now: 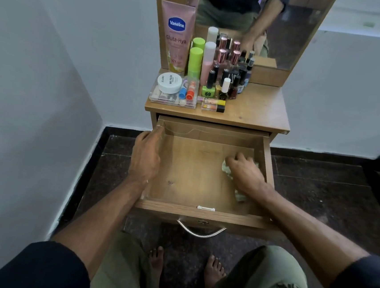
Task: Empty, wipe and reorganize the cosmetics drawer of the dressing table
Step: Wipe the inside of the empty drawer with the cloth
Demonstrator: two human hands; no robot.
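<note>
While the left hand gripped the drawer wall with curled fingers, the right hand pressed a crumpled cloth down, fingers bent around it.

Pale blue walls meet a dark speckled stone floor with a white skirting.
</note>
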